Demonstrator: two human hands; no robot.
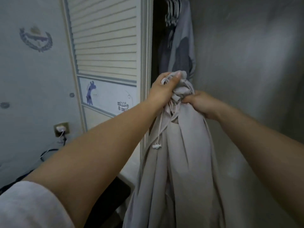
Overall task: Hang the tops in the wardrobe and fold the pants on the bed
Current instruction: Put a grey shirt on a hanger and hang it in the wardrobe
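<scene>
A pale beige garment (181, 162) with a drawstring and white toggle (156, 146) hangs in long folds in front of me. My left hand (164, 89) grips its bunched top, thumb over the fabric. Just below and to the right, my right hand (199, 102) pinches the same gathered cloth. Both hands are held up before the open wardrobe (158, 46). Inside it a grey top (182, 46) hangs beside several bare hangers (172, 10).
The wardrobe's slatted sliding door (105, 38) with a giraffe picture stands to the left. A grey wall (246, 63) is on the right. Lower left there is a wall socket with a plugged charger (61, 128) and trailing cables, near a light surface (130, 171).
</scene>
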